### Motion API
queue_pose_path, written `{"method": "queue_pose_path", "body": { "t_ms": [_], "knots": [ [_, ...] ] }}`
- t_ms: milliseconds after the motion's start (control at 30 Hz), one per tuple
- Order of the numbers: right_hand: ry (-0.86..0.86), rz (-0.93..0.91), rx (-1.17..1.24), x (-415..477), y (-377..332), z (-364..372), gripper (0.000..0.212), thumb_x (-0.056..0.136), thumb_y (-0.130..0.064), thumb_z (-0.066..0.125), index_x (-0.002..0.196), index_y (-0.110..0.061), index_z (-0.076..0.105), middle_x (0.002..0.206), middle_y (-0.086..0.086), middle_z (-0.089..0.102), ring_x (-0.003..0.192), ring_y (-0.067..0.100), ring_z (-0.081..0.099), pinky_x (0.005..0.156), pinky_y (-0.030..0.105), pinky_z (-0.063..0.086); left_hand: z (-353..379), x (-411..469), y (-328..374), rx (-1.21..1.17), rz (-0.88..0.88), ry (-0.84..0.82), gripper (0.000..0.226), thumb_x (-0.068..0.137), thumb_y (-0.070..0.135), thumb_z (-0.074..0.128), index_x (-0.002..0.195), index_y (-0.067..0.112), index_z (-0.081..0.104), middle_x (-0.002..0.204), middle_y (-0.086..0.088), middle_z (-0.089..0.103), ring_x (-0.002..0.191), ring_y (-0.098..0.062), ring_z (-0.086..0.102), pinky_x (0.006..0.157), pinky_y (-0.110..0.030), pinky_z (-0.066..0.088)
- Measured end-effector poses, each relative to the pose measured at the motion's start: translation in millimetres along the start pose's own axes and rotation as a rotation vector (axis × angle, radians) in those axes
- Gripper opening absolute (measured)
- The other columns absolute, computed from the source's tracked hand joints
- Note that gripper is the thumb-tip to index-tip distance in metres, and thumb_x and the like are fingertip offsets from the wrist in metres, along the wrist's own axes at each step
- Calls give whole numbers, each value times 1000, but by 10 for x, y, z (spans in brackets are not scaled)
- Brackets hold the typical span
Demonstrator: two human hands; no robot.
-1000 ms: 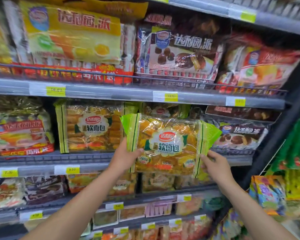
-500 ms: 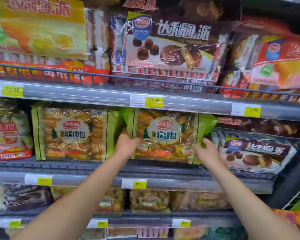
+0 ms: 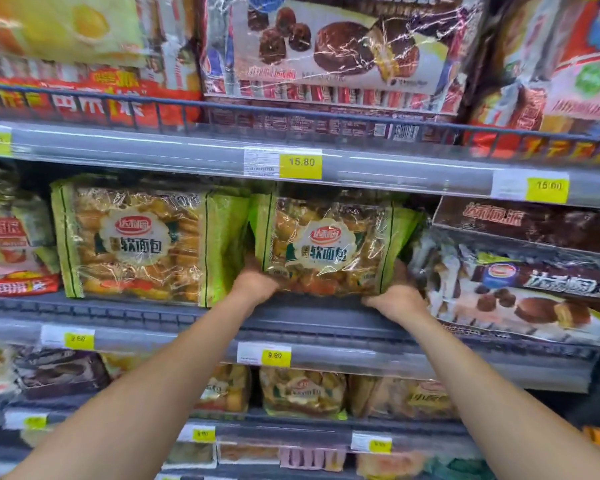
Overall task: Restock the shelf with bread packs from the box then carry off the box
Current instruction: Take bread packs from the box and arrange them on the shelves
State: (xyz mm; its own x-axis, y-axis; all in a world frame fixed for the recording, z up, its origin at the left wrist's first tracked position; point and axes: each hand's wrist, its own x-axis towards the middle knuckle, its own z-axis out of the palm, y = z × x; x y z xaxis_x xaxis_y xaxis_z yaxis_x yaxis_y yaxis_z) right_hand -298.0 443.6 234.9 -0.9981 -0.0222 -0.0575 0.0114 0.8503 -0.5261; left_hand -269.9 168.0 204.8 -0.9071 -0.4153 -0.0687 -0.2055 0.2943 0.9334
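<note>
软面包 pack [image 3: 329, 244] deeper, above 9.90 tag [image 3: 274, 355]

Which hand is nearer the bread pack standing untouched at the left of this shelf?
Left. The left hand grips the lower left corner of the held pack, right beside the standing bread pack. The right hand grips the held pack's lower right corner, farther off.

Person, part view: left forearm [image 3: 136, 393], bare along its whole visible length, slender; right forearm [image 3: 482, 386], bare likewise; left hand [image 3: 253, 284], bare, back and knuckles showing, fingertips hidden; right hand [image 3: 395, 299], bare, back and thumb side showing; upper arms and any clothing outside the view
</note>
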Motion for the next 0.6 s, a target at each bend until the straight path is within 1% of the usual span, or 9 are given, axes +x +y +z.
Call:
{"method": "queue_pose_path", "body": {
  "t_ms": [33,67,133,167,267,300,400,533,600],
  "knots": [
    [41,-16,-43,-5,-10,9,91,78,-42,80,145,-13,26,132,16,56,116,34,59,88,32,47,12,10,-21,64,-25,11,115,53,31,98,147,15,32,134,-7,56,121,-27,57,108,-42,46],
    [72,-18,-52,12,-26,39,95,76,-42,81,144,-12,23,134,18,53,116,35,59,88,34,48,36,106,-84,142,-41,19,119,51,43,97,146,17,31,131,-4,57,119,-26,58,106,-41,48],
    [124,-36,-37,89,-72,97,95,72,-39,85,138,-7,25,135,22,47,116,41,56,89,41,52,106,415,-260,276,-20,52,116,50,59,90,142,21,30,130,-2,61,115,-24,62,100,-39,53],
    [137,-24,-43,129,-111,111,95,71,-37,86,136,-5,25,137,24,44,118,43,54,90,45,53,122,423,-219,327,-29,63,112,54,59,89,142,21,31,130,-5,63,114,-25,64,97,-39,55],
    [159,39,-57,255,-195,158,95,72,-31,87,139,-5,25,143,24,38,126,44,49,93,48,51,171,370,-53,362,-55,86,92,77,34,84,146,8,29,137,-17,55,124,-34,57,99,-39,52],
    [172,40,-60,282,-215,174,94,73,-29,86,140,-4,25,144,25,37,127,44,49,94,48,50,195,404,-31,365,-63,95,87,80,31,82,145,4,30,138,-19,53,126,-36,55,100,-40,50],
    [210,36,-40,420,-231,239,88,77,-26,84,139,-3,26,146,25,36,126,43,52,94,46,49,273,606,-73,304,-15,135,97,65,48,89,137,11,37,133,-14,60,119,-33,61,97,-42,54],
    [230,-19,-23,595,-239,300,87,79,-30,83,138,-1,26,147,25,34,125,45,52,92,47,50,349,1057,-266,303,23,162,103,58,47,91,141,15,38,136,-6,60,122,-29,61,99,-42,54],
    [223,-50,-6,678,-243,318,89,80,-34,81,140,0,26,147,25,33,125,47,51,94,48,48,367,1271,-366,329,37,155,101,59,48,88,142,16,40,137,-6,61,121,-28,62,99,-42,54]
  ]
}}
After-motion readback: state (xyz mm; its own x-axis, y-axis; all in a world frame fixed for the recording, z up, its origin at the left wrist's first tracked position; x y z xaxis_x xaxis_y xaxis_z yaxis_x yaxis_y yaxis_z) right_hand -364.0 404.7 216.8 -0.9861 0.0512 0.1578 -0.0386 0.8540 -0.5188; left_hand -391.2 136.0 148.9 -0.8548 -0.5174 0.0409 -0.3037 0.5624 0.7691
